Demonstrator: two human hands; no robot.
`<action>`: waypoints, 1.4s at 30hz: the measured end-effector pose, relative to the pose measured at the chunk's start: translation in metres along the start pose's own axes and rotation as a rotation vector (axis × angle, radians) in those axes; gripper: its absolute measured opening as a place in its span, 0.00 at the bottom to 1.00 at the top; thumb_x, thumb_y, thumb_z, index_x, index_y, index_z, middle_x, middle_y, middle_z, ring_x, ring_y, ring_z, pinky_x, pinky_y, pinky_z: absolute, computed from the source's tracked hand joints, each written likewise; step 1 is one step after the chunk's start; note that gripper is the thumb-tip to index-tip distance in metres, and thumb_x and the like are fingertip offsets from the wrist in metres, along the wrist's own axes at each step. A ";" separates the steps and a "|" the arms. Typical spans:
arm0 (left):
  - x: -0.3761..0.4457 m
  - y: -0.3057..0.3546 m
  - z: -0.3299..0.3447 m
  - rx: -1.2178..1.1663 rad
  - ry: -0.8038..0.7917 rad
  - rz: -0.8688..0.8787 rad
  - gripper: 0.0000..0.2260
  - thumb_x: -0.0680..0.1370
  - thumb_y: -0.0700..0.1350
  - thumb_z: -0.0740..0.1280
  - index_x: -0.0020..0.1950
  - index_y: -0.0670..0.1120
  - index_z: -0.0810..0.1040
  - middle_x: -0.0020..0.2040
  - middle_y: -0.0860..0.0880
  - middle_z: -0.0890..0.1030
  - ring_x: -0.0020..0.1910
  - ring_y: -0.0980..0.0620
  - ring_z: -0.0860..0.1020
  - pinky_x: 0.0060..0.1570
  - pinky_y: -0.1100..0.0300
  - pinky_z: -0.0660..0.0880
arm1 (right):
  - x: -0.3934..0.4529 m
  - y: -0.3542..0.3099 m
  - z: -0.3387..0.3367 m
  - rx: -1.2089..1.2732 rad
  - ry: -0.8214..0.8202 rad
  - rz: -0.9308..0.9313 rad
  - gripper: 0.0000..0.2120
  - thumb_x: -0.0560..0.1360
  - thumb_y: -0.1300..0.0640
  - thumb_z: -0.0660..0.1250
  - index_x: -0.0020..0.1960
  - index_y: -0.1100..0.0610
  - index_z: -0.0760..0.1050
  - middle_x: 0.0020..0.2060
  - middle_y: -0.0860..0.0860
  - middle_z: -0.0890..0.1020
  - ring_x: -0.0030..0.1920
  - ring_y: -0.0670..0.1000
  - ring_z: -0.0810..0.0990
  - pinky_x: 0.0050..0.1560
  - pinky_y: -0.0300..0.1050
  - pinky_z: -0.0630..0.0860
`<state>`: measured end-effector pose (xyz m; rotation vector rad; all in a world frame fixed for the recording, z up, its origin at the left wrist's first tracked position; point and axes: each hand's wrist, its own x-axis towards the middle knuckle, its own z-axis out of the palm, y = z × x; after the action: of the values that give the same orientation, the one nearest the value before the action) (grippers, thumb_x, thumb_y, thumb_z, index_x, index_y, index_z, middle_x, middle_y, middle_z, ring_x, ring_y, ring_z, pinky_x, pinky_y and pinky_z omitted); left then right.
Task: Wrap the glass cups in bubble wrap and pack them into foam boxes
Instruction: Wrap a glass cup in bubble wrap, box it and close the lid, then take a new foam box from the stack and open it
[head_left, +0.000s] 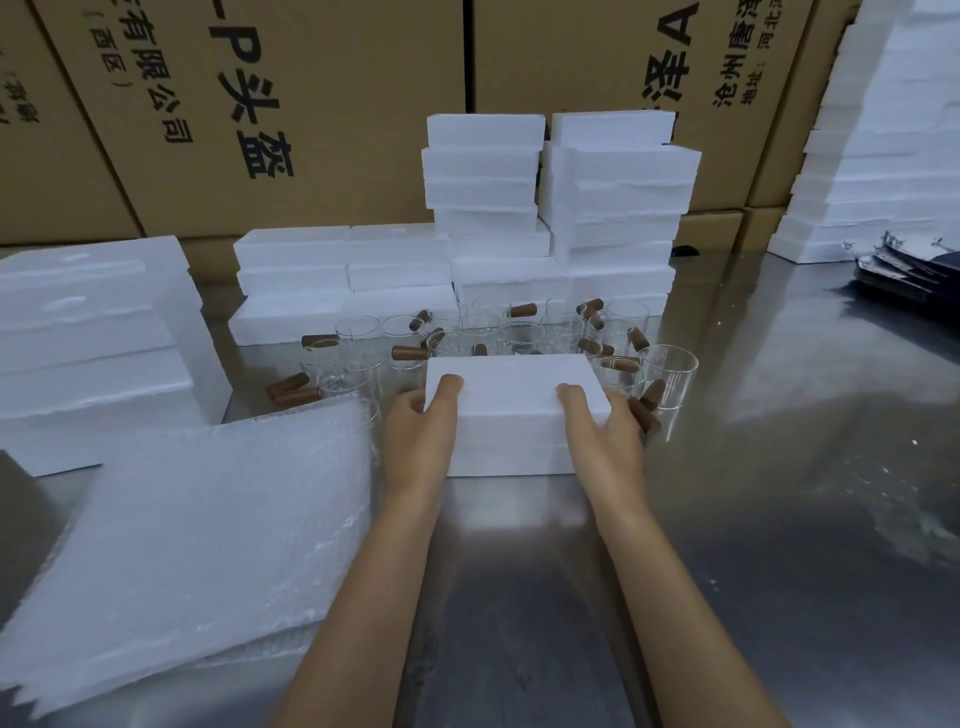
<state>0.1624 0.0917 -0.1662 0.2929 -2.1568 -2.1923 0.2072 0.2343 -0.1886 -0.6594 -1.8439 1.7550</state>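
A closed white foam box (511, 400) sits on the steel table (519, 545) in front of me. My left hand (418, 441) grips its left end, thumb on the lid. My right hand (605, 441) grips its right end in the same way. Behind the box stand several clear glass cups (667, 374) with brown wooden handles. A stack of bubble wrap sheets (197, 530) lies at the near left.
Closed foam boxes (613, 208) are piled behind the cups, with more foam pieces (88, 338) at the left and a tall stack (883, 156) at the far right. Cardboard cartons (311, 104) form the back wall. Dark flat packaging (909, 270) lies at the right.
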 end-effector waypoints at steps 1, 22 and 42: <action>-0.001 0.001 -0.001 -0.001 -0.012 0.013 0.09 0.77 0.54 0.68 0.40 0.52 0.74 0.40 0.58 0.77 0.40 0.60 0.75 0.36 0.61 0.69 | -0.001 -0.001 0.000 0.030 -0.004 -0.002 0.16 0.76 0.43 0.66 0.62 0.45 0.73 0.44 0.35 0.77 0.41 0.32 0.74 0.32 0.26 0.66; -0.012 0.093 -0.144 0.006 0.159 0.198 0.09 0.77 0.58 0.66 0.49 0.54 0.75 0.45 0.60 0.76 0.48 0.57 0.76 0.43 0.60 0.71 | -0.058 -0.093 0.064 0.225 -0.649 0.073 0.14 0.74 0.45 0.70 0.56 0.50 0.78 0.46 0.49 0.80 0.46 0.53 0.81 0.51 0.53 0.80; 0.119 0.013 -0.285 0.338 0.168 0.005 0.10 0.77 0.41 0.67 0.35 0.46 0.80 0.35 0.48 0.81 0.37 0.46 0.77 0.41 0.57 0.73 | -0.082 -0.128 0.150 0.072 -0.734 0.119 0.11 0.70 0.43 0.68 0.43 0.51 0.76 0.30 0.45 0.78 0.37 0.49 0.78 0.38 0.43 0.77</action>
<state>0.0933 -0.2092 -0.1673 0.4664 -2.4159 -1.7200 0.1703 0.0619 -0.0694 -0.0801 -2.2052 2.3375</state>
